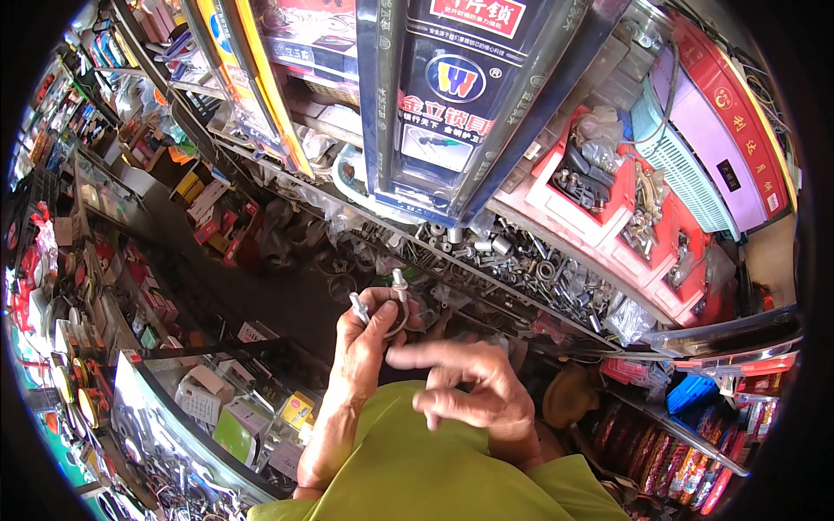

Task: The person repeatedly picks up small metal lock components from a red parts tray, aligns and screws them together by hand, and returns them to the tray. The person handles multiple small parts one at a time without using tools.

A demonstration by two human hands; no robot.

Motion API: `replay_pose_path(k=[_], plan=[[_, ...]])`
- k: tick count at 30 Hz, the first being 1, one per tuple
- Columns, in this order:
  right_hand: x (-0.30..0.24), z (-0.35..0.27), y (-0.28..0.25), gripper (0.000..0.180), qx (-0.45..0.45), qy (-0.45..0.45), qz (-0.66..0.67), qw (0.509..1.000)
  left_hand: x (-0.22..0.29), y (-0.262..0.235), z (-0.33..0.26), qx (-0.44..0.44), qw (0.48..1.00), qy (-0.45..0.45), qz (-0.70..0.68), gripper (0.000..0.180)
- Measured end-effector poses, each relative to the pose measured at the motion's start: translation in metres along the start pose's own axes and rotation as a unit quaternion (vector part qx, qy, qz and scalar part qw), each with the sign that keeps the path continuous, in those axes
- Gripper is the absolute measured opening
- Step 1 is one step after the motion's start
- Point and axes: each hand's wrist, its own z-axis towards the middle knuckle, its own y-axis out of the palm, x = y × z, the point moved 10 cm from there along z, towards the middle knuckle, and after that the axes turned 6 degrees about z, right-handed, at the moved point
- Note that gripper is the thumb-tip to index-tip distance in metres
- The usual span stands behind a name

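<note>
Left hand (363, 334) holding U-bolt (393, 304), blue sign (452, 95) above (red boxes (599, 191) beside)

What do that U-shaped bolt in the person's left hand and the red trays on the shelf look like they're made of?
U-bolt: probably plated steel, judging by its silvery grey shine and threaded ends; the left hand holds it. Red trays: likely moulded plastic, with an even, matte red colour and thin walls, though that is less certain.
</note>
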Motion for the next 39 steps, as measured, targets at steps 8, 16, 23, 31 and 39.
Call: replay_pose_path(k=[8, 16, 23, 31, 39], plan=[[0.032, 0.018, -0.047, 0.055, 0.146, -0.033, 0.044, 0.988, 0.0, 0.006, 0.001, -0.027, 0.999, 0.001, -0.029, 0.011], [0.003, 0.005, -0.02, 0.026, 0.051, -0.063, 0.024, 0.996, -0.004, -0.003, 0.005, -0.013, 1.0, -0.005, -0.017, 0.012], [0.038, 0.02, -0.046, 0.053, 0.153, -0.001, 0.028, 0.988, -0.004, 0.004, 0.001, -0.027, 0.999, -0.008, -0.024, 0.014], [0.009, 0.007, -0.015, 0.024, 0.007, -0.055, -0.027, 0.998, -0.007, -0.006, 0.003, 0.01, 1.0, -0.013, 0.004, 0.017], [0.029, 0.014, -0.067, 0.033, 0.249, -0.104, -0.005, 0.963, -0.009, 0.008, 0.002, -0.044, 0.999, -0.019, 0.012, 0.011]])
